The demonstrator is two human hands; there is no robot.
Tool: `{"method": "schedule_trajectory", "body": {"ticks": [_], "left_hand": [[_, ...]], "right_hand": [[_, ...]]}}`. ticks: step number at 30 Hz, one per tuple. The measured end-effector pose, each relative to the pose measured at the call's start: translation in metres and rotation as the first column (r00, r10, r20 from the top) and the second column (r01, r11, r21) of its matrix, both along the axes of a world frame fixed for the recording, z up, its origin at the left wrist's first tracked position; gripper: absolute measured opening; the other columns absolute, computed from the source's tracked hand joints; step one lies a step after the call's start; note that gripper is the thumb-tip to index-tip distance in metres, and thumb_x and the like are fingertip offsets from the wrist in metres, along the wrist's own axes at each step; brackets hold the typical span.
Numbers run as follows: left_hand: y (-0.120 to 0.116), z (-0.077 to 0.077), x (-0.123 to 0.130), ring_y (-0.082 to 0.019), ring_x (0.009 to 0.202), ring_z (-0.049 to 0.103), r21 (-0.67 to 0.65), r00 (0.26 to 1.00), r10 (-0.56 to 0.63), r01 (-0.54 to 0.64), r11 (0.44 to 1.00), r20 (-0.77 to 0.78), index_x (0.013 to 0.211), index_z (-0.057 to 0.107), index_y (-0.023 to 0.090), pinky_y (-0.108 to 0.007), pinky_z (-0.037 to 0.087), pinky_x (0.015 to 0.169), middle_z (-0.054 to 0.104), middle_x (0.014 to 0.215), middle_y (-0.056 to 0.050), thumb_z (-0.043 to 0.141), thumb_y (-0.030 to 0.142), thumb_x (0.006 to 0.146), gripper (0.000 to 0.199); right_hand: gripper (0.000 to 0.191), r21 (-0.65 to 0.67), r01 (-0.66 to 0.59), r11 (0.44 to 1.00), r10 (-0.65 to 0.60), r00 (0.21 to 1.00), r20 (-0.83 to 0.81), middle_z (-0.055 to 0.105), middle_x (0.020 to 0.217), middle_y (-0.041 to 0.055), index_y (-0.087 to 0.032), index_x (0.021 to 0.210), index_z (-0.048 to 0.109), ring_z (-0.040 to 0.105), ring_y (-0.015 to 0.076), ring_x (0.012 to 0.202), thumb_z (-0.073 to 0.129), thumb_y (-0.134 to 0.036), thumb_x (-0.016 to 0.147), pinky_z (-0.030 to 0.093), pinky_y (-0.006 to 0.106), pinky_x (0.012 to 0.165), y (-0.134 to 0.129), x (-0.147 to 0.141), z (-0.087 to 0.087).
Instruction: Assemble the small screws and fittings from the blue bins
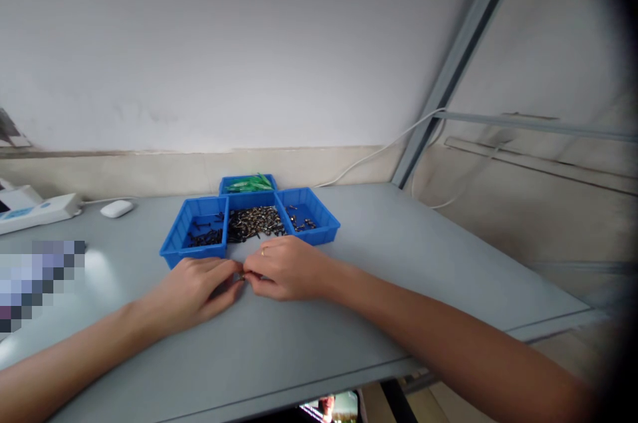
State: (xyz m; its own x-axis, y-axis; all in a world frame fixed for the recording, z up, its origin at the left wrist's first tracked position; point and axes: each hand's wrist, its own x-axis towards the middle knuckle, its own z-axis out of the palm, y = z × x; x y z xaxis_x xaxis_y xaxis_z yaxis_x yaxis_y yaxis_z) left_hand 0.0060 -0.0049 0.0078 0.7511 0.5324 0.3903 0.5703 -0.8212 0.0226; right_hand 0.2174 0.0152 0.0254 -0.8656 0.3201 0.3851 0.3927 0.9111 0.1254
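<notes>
Fingertips almost meeting, low over the smooth grey tabletop [349, 336], and between them, a small brassy-looking metal piece [242, 276]! It sits just in front of the blue plastic trays, mostly covered, so its exact shape can't be told. The left hand [202, 284] has thumb and forefinger closed on its near side; the right hand [294, 270] comes in opposite, thumb and forefinger pinched on it too, remaining fingers curled close together.

Handling, then: it should be very light, hard and stiff, with no give under a squeeze. Breakage looks unlikely; slipping is the danger, since smooth metal this small could roll out of a pinch. Best hold? Fingertip pads, square across the sides, one end steadied by each hand, gentle pressure only.

Beyond the knuckles lies a heap of mixed dark and shiny metal parts [256, 221], flanked by the left blue plastic tray [197, 253] with dark, slender screw-like pieces [207, 237], and the right blue plastic tray [321, 235] with a sparse scatter of shinier bits [305, 223]. Glossy green strips [249, 183] lie behind, looking far softer and bendier than the metal.
</notes>
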Motion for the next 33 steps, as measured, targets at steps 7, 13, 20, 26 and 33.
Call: {"method": "schedule_trajectory", "body": {"ticks": [7, 13, 20, 26, 33], "left_hand": [[0.0016, 0.0010, 0.0005, -0.012, 0.049, 0.053, -0.015, 1.000, 0.022, -0.022, 1.000, 0.015, 0.072, 0.050, 0.018, -0.024, 0.036, 0.047, 0.054, 0.058, 0.002, 0.039, 0.024, 0.091, 0.023], [0.0012, 0.0018, 0.0013, -0.012, 0.047, 0.051, 0.023, 0.999, 0.032, -0.032, 0.999, 0.005, 0.068, 0.049, 0.019, -0.024, 0.034, 0.046, 0.052, 0.055, 0.002, 0.038, 0.024, 0.091, 0.027], [-0.0002, 0.0046, 0.0029, -0.011, 0.048, 0.052, -0.027, 0.999, 0.041, -0.041, 0.999, 0.027, 0.069, 0.052, 0.018, -0.022, 0.036, 0.046, 0.054, 0.057, 0.002, 0.035, 0.027, 0.093, 0.031], [-0.0013, 0.0053, 0.0003, -0.011, 0.054, 0.056, -0.026, 0.993, 0.063, -0.060, 0.998, 0.099, 0.081, 0.058, 0.018, -0.020, 0.041, 0.050, 0.059, 0.063, 0.002, 0.042, 0.032, 0.092, 0.025], [0.0002, 0.0009, -0.0005, -0.010, 0.054, 0.056, 0.087, 0.986, 0.006, -0.020, 0.996, 0.166, 0.081, 0.058, 0.017, -0.020, 0.040, 0.052, 0.059, 0.064, 0.002, 0.044, 0.029, 0.094, 0.023]], "right_hand": [[0.020, 0.107, 0.027, 0.994, -0.039, 0.992, 0.117, 0.062, 0.070, 0.0016, -0.016, 0.079, 0.055, 0.055, 0.0156, 0.067, 0.043, -0.025, 0.092, 0.034, 0.030, 0.057, 0.0039, 0.0020, -0.0005], [0.014, 0.181, 0.016, 0.983, -0.042, 0.989, 0.142, 0.061, 0.071, 0.0015, -0.017, 0.083, 0.053, 0.055, 0.0159, 0.068, 0.042, -0.014, 0.092, 0.036, 0.029, 0.058, 0.0004, 0.0023, 0.0006], [0.016, 0.107, 0.022, 0.994, -0.038, 0.988, 0.149, 0.062, 0.072, 0.0026, -0.015, 0.082, 0.055, 0.056, 0.0162, 0.070, 0.042, -0.013, 0.092, 0.037, 0.028, 0.058, 0.0021, -0.0004, -0.0024], [0.016, -0.202, 0.072, 0.977, -0.070, 0.997, 0.017, 0.064, 0.078, 0.0022, -0.015, 0.088, 0.059, 0.057, 0.0143, 0.074, 0.046, -0.022, 0.093, 0.041, 0.025, 0.065, 0.0018, -0.0017, -0.0003], [0.017, -0.433, -0.006, 0.902, -0.047, 0.993, -0.111, 0.065, 0.084, 0.0023, -0.017, 0.090, 0.060, 0.057, 0.0131, 0.077, 0.044, -0.020, 0.093, 0.043, 0.025, 0.071, 0.0036, -0.0023, -0.0015]]}}
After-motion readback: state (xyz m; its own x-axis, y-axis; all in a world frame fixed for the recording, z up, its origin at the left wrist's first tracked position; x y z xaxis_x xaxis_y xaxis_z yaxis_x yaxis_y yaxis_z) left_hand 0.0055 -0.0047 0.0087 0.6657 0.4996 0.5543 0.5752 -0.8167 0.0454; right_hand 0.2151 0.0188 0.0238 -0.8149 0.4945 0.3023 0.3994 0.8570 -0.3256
